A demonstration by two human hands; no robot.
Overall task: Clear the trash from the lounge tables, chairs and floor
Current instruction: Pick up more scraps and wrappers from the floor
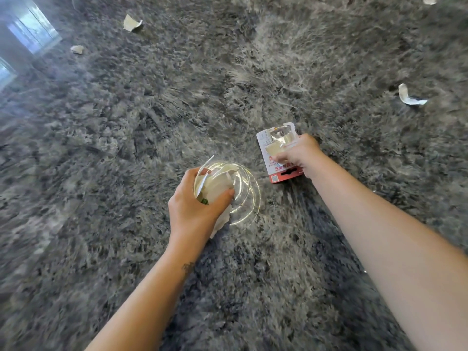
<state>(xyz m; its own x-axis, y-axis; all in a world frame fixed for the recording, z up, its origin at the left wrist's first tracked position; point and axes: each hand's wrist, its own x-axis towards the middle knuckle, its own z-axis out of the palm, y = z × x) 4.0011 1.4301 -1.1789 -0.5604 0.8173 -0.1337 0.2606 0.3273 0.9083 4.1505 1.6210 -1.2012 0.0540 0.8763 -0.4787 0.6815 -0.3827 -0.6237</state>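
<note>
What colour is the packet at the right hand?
The packet is white with a red lower edge, shown in the head view.

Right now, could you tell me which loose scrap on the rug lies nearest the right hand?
The curled white scrap on the right, beyond the right hand. The other three lie farther off: two upper left, one top right.

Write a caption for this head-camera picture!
Left hand holds a scrap-filled clear cup, right hand grips a torn blister pack, over shaggy rug.

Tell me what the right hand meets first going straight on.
Beyond the torn red-and-white card package it grips, the right hand probably meets only grey shaggy rug; depth is unclear.
</note>
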